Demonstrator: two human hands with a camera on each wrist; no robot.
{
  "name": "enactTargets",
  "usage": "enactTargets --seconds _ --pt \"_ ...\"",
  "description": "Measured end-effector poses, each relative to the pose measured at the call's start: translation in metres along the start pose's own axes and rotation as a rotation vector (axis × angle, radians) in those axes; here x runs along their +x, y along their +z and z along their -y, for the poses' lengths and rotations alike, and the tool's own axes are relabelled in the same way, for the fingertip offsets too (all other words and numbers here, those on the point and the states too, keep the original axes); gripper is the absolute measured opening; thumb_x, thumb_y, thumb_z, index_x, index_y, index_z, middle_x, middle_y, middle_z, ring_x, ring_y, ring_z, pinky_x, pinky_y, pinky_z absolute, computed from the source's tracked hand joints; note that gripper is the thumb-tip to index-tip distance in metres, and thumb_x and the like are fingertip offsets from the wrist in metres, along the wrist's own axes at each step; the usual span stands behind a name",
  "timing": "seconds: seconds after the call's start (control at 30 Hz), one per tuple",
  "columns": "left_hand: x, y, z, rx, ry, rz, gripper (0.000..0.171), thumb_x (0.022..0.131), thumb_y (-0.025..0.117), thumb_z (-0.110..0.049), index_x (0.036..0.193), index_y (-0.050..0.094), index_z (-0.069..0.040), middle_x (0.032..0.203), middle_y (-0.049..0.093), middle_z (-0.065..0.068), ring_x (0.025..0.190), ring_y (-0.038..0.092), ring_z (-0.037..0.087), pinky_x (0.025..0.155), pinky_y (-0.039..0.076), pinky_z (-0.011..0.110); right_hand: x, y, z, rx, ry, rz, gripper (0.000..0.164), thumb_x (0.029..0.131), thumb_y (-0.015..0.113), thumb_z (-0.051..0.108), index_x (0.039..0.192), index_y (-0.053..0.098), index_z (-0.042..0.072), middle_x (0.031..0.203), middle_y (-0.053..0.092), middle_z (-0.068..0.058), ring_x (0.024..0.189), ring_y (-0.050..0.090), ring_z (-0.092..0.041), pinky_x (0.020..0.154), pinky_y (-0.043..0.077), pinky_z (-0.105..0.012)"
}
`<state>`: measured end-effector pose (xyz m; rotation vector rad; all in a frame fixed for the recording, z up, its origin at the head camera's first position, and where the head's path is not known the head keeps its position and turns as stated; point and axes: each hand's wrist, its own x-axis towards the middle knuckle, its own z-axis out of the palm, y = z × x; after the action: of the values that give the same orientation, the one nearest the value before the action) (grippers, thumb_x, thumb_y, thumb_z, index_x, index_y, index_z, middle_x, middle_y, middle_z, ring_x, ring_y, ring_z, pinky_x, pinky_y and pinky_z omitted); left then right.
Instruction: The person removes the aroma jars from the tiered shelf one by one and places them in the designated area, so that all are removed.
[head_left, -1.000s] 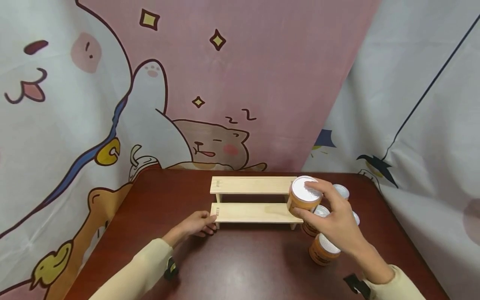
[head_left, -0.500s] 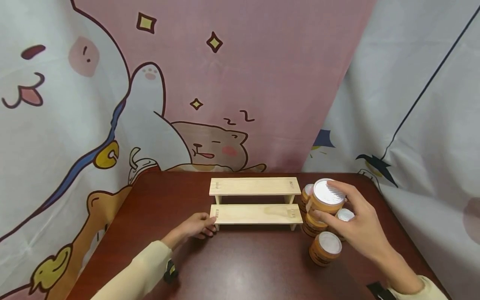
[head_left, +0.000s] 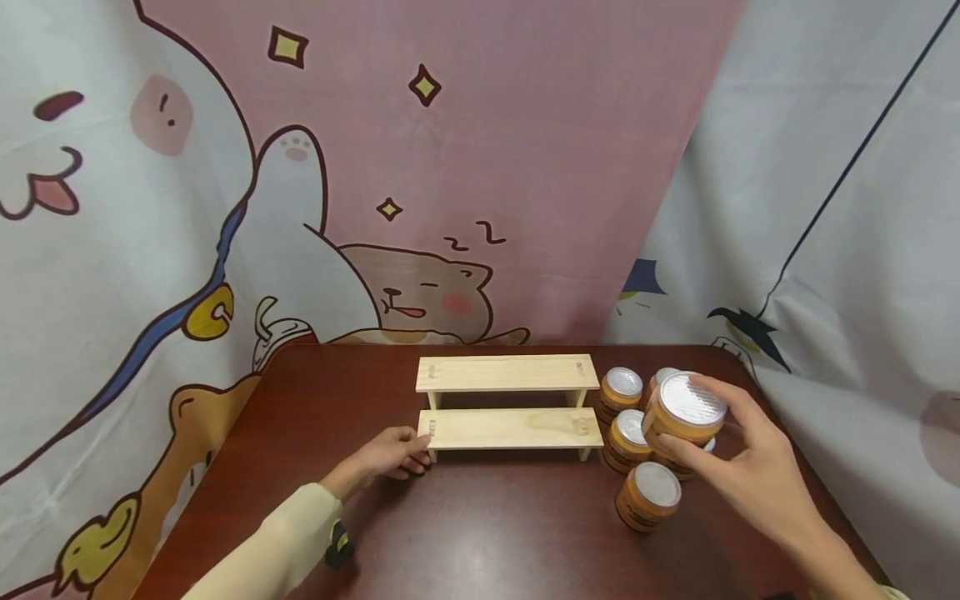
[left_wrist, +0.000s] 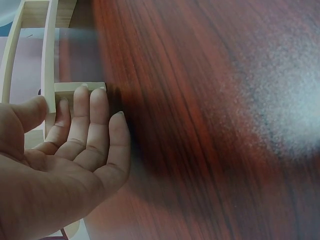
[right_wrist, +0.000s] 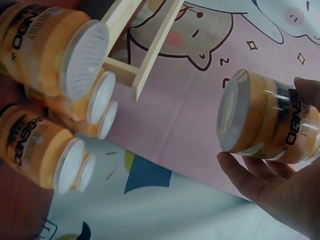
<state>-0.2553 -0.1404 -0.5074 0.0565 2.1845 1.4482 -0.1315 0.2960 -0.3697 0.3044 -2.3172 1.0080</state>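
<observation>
One orange white-lidded jar sat pinched in my right hand above four clustered jars; slipping could topple them. Left hand, fingers straight, steadied the pale wooden two-step rack.

A dark reddish wooden table is stretching out in front of me. Behind it a pink curtain is hanging, showing a sleeping cartoon cat, small yellow stars and a white ghost-like figure. To my right a pale grey cloth is hanging, carrying a thin dark line and a small black bird.
</observation>
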Motion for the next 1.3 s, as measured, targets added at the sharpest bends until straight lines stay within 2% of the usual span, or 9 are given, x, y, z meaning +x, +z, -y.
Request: enactTargets --seconds 0.27,0.5,0.67,0.83,1.3 --pt "-0.001 0.0 -0.001 -0.003 0.001 0.005 0.033 0.104 0.053 -0.034 0.097 0.056 -0.003 0.099 0.074 0.017 0.083 0.071 0.018 0.073 0.055 0.04 -0.011 -0.009 -0.011 -0.012 0.072 -0.017 0.085 0.063 0.092 -0.005 0.138 0.057 0.012 0.127 0.055 0.022 0.099 0.057 0.015 0.083 0.039 0.0" --pt "-0.002 -0.001 -0.002 -0.001 0.003 0.008 0.032 0.104 0.053 -0.033 0.098 0.057 -0.002 0.099 0.074 0.017 0.083 0.071 0.019 0.073 0.055 0.04 -0.021 -0.014 -0.018 -0.046 0.115 -0.035 0.084 0.064 0.091 -0.003 0.138 0.056 0.012 0.123 0.053 0.031 0.097 0.055 0.018 0.082 0.04 -0.001" --pt "0.0 -0.001 -0.001 -0.002 0.002 0.004 0.031 0.104 0.054 -0.033 0.097 0.057 -0.002 0.099 0.074 0.017 0.083 0.071 0.018 0.073 0.056 0.04 -0.029 -0.018 -0.024 -0.061 0.132 -0.04 0.082 0.064 0.091 -0.003 0.137 0.056 0.011 0.119 0.054 0.029 0.091 0.056 0.018 0.077 0.042 -0.001" --pt "0.001 -0.001 0.0 -0.005 0.001 0.002 0.031 0.104 0.054 -0.032 0.097 0.057 -0.002 0.099 0.074 0.017 0.082 0.071 0.017 0.073 0.056 0.04 -0.036 -0.02 -0.032 -0.1 0.139 -0.052 0.081 0.064 0.093 0.001 0.136 0.057 0.011 0.119 0.052 0.031 0.094 0.052 0.019 0.078 0.039 0.0" --pt "0.0 0.0 -0.001 -0.002 0.005 0.01 0.032 0.105 0.053 -0.033 0.097 0.056 -0.002 0.099 0.074 0.016 0.081 0.07 0.016 0.072 0.055 0.04 -0.045 -0.025 -0.045 -0.124 0.238 -0.033 0.078 0.071 0.091 0.01 0.138 0.052 0.009 0.113 0.046 0.035 0.086 0.053 0.022 0.072 0.042 0.0"
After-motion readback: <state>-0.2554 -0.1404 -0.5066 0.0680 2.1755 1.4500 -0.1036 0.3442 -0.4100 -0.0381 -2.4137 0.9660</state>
